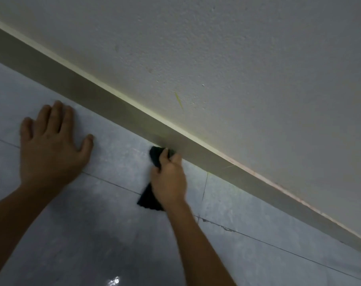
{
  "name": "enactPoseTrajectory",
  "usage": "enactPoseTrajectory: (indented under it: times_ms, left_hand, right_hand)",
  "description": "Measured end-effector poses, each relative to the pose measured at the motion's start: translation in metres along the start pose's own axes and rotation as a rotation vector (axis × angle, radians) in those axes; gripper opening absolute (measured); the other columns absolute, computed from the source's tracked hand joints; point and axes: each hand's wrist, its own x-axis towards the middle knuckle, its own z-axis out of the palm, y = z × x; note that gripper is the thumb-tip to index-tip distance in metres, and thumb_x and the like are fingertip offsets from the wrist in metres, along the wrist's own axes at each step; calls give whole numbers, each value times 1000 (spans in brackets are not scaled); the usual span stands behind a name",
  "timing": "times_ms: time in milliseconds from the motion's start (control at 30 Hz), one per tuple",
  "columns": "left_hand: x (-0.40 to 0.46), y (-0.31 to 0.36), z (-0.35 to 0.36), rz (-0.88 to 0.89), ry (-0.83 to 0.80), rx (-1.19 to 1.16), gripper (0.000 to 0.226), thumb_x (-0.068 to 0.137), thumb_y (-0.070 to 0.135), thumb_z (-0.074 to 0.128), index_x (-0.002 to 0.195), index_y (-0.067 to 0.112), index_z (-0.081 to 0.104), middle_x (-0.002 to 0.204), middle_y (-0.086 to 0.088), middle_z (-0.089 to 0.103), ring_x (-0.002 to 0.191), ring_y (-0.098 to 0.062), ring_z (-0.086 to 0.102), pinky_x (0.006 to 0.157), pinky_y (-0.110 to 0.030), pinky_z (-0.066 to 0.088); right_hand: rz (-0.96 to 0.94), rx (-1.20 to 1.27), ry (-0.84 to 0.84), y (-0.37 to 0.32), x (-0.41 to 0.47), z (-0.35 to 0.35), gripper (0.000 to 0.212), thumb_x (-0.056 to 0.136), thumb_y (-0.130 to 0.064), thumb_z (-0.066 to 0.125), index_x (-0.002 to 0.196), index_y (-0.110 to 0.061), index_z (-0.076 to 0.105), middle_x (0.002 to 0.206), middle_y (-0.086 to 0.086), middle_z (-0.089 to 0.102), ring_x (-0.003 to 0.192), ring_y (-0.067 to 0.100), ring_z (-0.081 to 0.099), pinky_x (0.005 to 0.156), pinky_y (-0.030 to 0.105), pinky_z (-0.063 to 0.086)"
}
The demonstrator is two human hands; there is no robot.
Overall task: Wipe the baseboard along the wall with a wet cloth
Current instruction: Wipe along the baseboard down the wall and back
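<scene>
Gripping a dark cloth (154,155), right hand (169,178) presses it vs baseboard (121,112), which runs diagonally upper-left to lower-right; left hand (51,141) flat, spread on floor (258,254).

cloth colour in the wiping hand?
Dark, near-black cloth in the right hand; head view.

Both forearms are bare up to the frame's lower edge, with no sleeve, watch or band showing. The left hand (51,141) and right hand (169,180) wear no glove or ring; fingernails are short and plain.
</scene>
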Motion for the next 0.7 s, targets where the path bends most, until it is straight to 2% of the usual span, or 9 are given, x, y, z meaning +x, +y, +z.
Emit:
enactPoseTrajectory:
  times_ms: [33, 100, 167, 267, 400, 533, 633, 700]
  left_hand:
    - [-1, 3, -4, -1, 7, 6, 80, 89, 55, 28, 151, 5, 23, 158, -19, 24, 146, -37, 20, 115, -57, 16]
    - [-3, 8, -9, -12, 18, 13, 78, 89, 52, 30, 150, 3, 27, 157, -20, 27, 145, -36, 22, 115, -56, 16]
    - [-4, 9, -12, -28, 19, 24, 78, 89, 51, 29, 150, 2, 28, 157, -20, 27, 146, -36, 23, 116, -55, 15]
    - [-2, 6, -12, -29, 24, 33, 79, 89, 52, 27, 151, 2, 27, 158, -19, 25, 146, -35, 22, 117, -53, 13]
    - [-5, 4, -11, -36, 16, 40, 79, 90, 53, 25, 152, 4, 25, 159, -18, 23, 148, -34, 20, 118, -52, 11]
    - [-3, 4, -13, -37, -1, 45, 78, 91, 53, 26, 152, 4, 24, 159, -18, 22, 148, -34, 19, 118, -53, 11]
    - [-6, 4, -13, -36, -10, 47, 78, 91, 53, 26, 152, 4, 24, 160, -18, 22, 148, -33, 18, 118, -53, 11]
    - [-7, 4, -14, -39, -9, 43, 78, 91, 52, 27, 152, 4, 24, 160, -18, 22, 148, -33, 19, 118, -52, 11]
  right_hand:
    - [-29, 50, 4, 18, -4, -5, 55, 91, -9, 52, 144, -20, 39, 117, 5, 40, 97, 21, 50, 88, 24, 44]
    - [6, 31, 143, 67, -13, -15, 59, 84, 2, 54, 134, -29, 52, 108, 4, 48, 95, 25, 49, 82, 20, 37]
    - [106, -101, 260, 101, -20, -22, 56, 85, 5, 53, 128, -30, 59, 120, 10, 56, 100, 30, 50, 86, 30, 42]
    - [156, -129, 297, 87, -16, -11, 53, 86, 10, 53, 129, -21, 60, 129, 18, 54, 103, 37, 49, 93, 45, 43]
    - [-42, -188, 328, 29, -5, 17, 62, 65, 17, 69, 119, -14, 67, 114, 23, 62, 89, 43, 57, 79, 53, 51]
    - [-236, -211, 325, -27, 13, 27, 68, 56, 10, 75, 119, -13, 66, 107, 19, 65, 81, 36, 60, 71, 45, 53]
    - [-364, -338, 308, -9, 12, 16, 67, 53, 5, 77, 117, -11, 67, 103, 17, 66, 75, 33, 61, 67, 44, 55]
    - [-330, -421, 318, 33, 6, 4, 67, 51, 4, 81, 115, -14, 69, 103, 16, 66, 76, 33, 63, 68, 46, 56]
